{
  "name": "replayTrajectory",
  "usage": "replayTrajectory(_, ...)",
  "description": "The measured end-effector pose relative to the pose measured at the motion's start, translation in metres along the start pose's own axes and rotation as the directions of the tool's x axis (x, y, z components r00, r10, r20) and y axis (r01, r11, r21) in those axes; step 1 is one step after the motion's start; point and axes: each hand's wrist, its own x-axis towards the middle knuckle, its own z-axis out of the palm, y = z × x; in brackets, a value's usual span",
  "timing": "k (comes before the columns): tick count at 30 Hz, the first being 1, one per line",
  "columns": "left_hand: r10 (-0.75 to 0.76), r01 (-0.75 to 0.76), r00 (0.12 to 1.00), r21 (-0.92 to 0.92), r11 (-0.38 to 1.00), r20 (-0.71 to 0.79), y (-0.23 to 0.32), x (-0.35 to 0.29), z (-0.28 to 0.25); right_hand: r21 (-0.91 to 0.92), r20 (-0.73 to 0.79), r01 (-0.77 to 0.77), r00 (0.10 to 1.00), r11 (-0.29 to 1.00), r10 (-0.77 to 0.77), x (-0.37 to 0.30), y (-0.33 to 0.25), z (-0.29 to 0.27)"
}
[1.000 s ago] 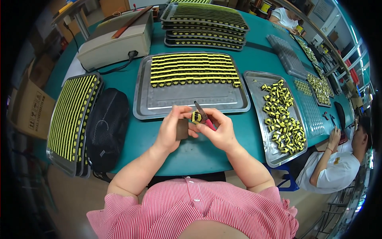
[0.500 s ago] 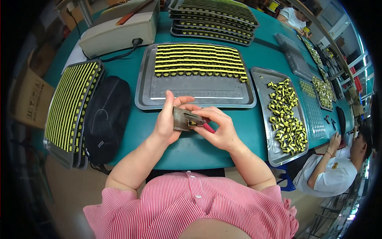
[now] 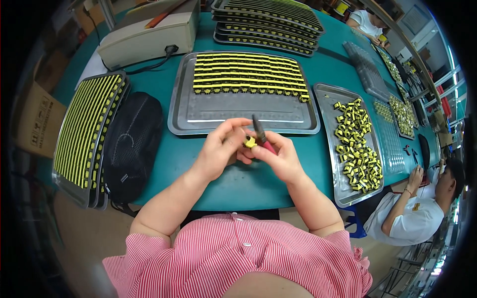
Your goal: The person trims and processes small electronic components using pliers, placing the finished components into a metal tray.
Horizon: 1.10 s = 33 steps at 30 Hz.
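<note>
- Fingers (image 3: 266,157) of the right hand (image 3: 285,161) clamp a pink-handled tool (image 3: 269,147), its dark tip angled up and away from the body.
- Above the counter (image 3: 238,191), a small yellow-and-black part (image 3: 250,142) sits between the hands — at the right thumb's tip and beside the bent fingers of the left hand (image 3: 214,154), whose grip on it cannot be told.
- Just beyond the hands, a metal tray (image 3: 243,114) carries tight rows of similar pieces (image 3: 248,74) toward its far side.
- At right, a second tray (image 3: 328,107) holds a loose heap of pieces (image 3: 355,146).
- At left, a black case (image 3: 133,144) lies beside stacked, filled trays (image 3: 88,201).
- Farther back, a pale boxy device (image 3: 149,37) — black cord plugged in — stands near another tray stack (image 3: 218,40).
- Far right, a white-shirted co-worker (image 3: 412,218) sits at the counter.
</note>
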Motion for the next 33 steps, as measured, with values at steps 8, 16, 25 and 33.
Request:
replayTrajectory(8,0.185,-0.117,0.976,0.437,0.892,-0.116,-0.001,0.002,0.006,-0.046,-0.169,0.085,0.981,0.995,-0.091,0.0,-0.003,0.003)
replayTrajectory(16,-0.11,0.117,0.993,0.248,0.962,-0.041,-0.001,0.004,-0.005,-0.643,0.049,0.44,0.84,0.627,-0.54,0.002,-0.01,-0.006)
replayTrajectory(25,-0.182,0.166,0.918,-0.077,0.983,-0.353,0.004,0.007,0.003,-0.393,-0.067,0.121,0.985,0.911,-0.16,-0.002,-0.006,0.0)
replayTrajectory(33,-0.155,0.165,0.931,0.0,0.986,-0.329,0.003,0.004,0.0,-0.489,0.017,0.178,0.981,0.854,-0.195,0.001,-0.002,0.006)
